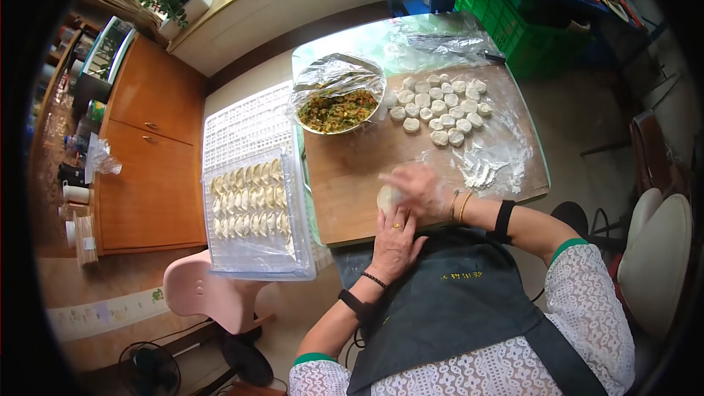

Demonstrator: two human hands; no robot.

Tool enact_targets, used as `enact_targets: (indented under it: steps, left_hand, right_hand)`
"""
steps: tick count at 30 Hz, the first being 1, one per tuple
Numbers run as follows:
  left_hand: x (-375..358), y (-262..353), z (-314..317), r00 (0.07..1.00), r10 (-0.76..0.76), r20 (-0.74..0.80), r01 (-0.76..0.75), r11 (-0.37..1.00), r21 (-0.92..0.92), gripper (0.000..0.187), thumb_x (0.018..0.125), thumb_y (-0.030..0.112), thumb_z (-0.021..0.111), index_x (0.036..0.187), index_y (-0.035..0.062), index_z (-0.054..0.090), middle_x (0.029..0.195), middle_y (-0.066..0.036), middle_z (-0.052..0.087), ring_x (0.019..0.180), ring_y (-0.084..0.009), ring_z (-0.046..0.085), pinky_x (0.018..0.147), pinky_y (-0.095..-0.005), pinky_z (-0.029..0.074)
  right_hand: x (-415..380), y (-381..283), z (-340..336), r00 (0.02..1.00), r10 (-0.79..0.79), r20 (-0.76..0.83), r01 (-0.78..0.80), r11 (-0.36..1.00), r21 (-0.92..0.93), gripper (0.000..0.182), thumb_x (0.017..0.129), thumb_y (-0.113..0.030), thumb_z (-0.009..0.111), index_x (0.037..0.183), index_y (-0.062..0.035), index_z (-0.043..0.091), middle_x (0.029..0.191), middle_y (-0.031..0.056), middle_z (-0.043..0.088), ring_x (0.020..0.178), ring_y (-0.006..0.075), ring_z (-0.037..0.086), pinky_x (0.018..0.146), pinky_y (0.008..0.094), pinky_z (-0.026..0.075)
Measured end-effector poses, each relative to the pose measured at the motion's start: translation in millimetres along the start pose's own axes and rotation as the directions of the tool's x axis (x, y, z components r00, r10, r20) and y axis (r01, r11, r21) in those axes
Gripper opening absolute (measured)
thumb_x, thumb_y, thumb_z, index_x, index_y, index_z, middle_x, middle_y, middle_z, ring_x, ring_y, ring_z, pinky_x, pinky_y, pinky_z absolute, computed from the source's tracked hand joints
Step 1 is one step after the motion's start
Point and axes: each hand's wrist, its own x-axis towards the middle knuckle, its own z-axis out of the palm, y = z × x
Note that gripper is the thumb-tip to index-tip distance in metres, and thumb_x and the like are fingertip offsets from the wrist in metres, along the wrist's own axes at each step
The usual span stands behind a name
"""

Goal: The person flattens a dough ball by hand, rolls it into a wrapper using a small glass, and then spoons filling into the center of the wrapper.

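Observation:
A round, flat piece of dough point(388, 199) lies on the wooden board point(352, 176) near its front edge. My left hand point(396, 238), with a ring on one finger, reaches up to it; its fingertips touch the dough's near edge. Those fingers are stretched out and the thumb stands apart. Just right of the dough, my right hand point(419, 187) is smeared by motion above the board, partly over the dough's edge. Whether it holds anything cannot be made out. Several small dough pieces point(440, 106) sit on the board's far right, beside a patch of loose flour point(488, 165).
A bowl of chopped filling point(339, 111), partly covered with foil or plastic film, stands at the board's far left. Left of the board, a tray point(253, 257) carries rows of folded dumplings point(249, 199). A pink chair point(213, 286) stands below it; a green crate point(506, 33) is behind.

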Motion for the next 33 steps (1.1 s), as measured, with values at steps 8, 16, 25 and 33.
enact_targets:
  steps: [8, 16, 25, 33]
  left_hand:
    - [-3, -4, -3, 1.000, -0.019, 0.004, 0.019, 1.000, 0.000, 0.058, 0.078, 0.028, 0.071, 0.125, 0.0006, 0.050, 0.132, -0.019, 0.046, 0.128, -0.0363, 0.038, 0.108, -0.0541, 0.026]
    - [-11, -9, -11, 0.997, -0.056, -0.059, 0.058, 0.997, 0.043, 0.056, 0.079, 0.031, 0.068, 0.122, -0.0022, 0.053, 0.129, -0.019, 0.048, 0.129, -0.0344, 0.038, 0.109, -0.0529, 0.025]
    - [-15, -15, -6, 0.999, -0.044, -0.027, 0.045, 0.999, 0.031, 0.059, 0.080, 0.031, 0.068, 0.125, -0.0025, 0.049, 0.129, -0.019, 0.047, 0.129, -0.0348, 0.038, 0.109, -0.0527, 0.024]
    - [-4, -20, 0, 0.995, -0.095, -0.043, 0.097, 0.995, 0.037, 0.066, 0.078, 0.029, 0.070, 0.131, -0.0018, 0.044, 0.137, -0.020, 0.041, 0.130, -0.0375, 0.036, 0.108, -0.0533, 0.026]
  right_hand:
    - [38, 16, 15, 0.973, 0.224, -0.053, -0.229, 0.963, -0.141, 0.072, 0.076, -0.041, 0.070, 0.132, -0.0055, 0.042, 0.114, 0.0143, 0.055, 0.104, 0.0314, 0.054, 0.088, 0.0436, 0.039]
    - [23, 7, 13, 0.998, 0.031, -0.062, -0.030, 0.999, 0.014, 0.068, 0.080, -0.033, 0.067, 0.139, -0.0119, 0.040, 0.112, 0.0133, 0.054, 0.103, 0.0288, 0.053, 0.083, 0.0450, 0.041]
    - [50, 0, 27, 0.979, 0.203, 0.032, -0.194, 0.965, -0.178, 0.073, 0.076, -0.044, 0.069, 0.132, -0.0051, 0.042, 0.110, 0.0122, 0.054, 0.104, 0.0266, 0.052, 0.087, 0.0401, 0.038]
    - [29, 32, 6, 0.956, 0.246, -0.158, -0.217, 0.959, 0.181, 0.070, 0.080, -0.031, 0.070, 0.136, -0.0026, 0.039, 0.110, 0.0169, 0.054, 0.101, 0.0328, 0.055, 0.088, 0.0422, 0.043]
